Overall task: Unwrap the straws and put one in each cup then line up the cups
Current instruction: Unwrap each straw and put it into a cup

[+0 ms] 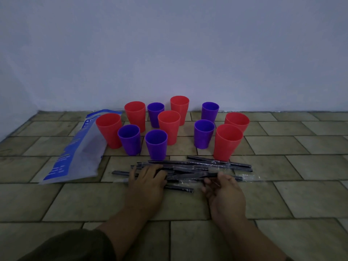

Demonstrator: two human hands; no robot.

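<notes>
A plain pale wall (169, 44) fills the upper half of the dimly lit view. Below it lies a tiled floor (301, 194) of brick-shaped beige tiles, meeting the wall at the back.

On the left of the floor lies a flat plastic bag (79, 153), part blue and part clear, with print too small to read. One red cup stands against its right edge.

Just right of the bag, near the wall, stands a loose upright cluster of six red cups (227, 142) and five purple cups (156, 146), rims up, in no row. Those whose insides show have nothing in them.

In front of the cluster (nearer the person) lies a crisscrossed pile of wrapped straws (188, 166), black inside clear wrappers, flat on the floor and mostly running left to right.

Two bare forearms reach in from the bottom edge, and a dark sleeve (75, 245) shows at the lower left.

The left hand (148, 179) lies palm down on the left end of the pile, its fingers (135, 172) straight, spread and pressing on the straws.

The right hand (226, 191) is at the pile's near right side. Its fingers (207, 183) and thumb curl round one wrapped straw (238, 178), which sticks out to the right of the hand.
</notes>
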